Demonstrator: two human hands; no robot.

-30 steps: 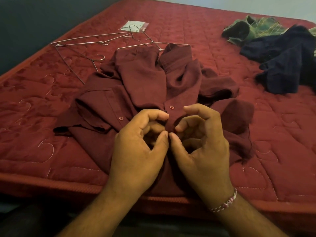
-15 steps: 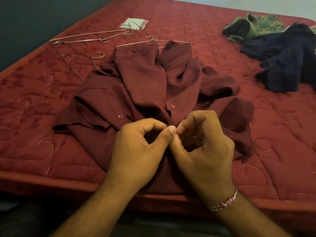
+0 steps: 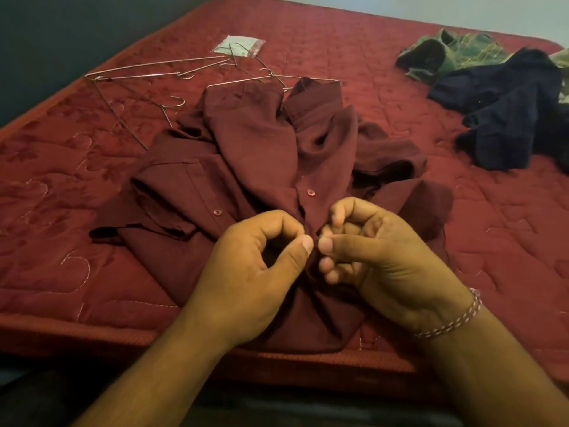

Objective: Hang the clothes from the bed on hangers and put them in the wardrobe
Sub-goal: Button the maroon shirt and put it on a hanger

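Observation:
A maroon button shirt [image 3: 252, 155] lies crumpled on the red quilted bed [image 3: 369, 63], its collar pointing away from me. My left hand [image 3: 246, 272] and my right hand [image 3: 378, 263] meet at the shirt's front placket near the bed's edge. Both pinch the fabric between thumb and fingers, thumbs almost touching. Two small buttons show just beyond my fingers. Several wire hangers [image 3: 154, 78] lie on the bed past the shirt, to the left; one hanger [image 3: 274, 80] lies at the collar.
A dark navy garment [image 3: 511, 115] and a green plaid garment [image 3: 446, 55] are heaped at the far right of the bed. A small clear packet [image 3: 238, 46] lies beyond the hangers. A dark wall runs along the left.
My hands slid a little nearer to me along the placket. The right hand's fingers have curled tighter, and both thumbs now press together on the fabric.

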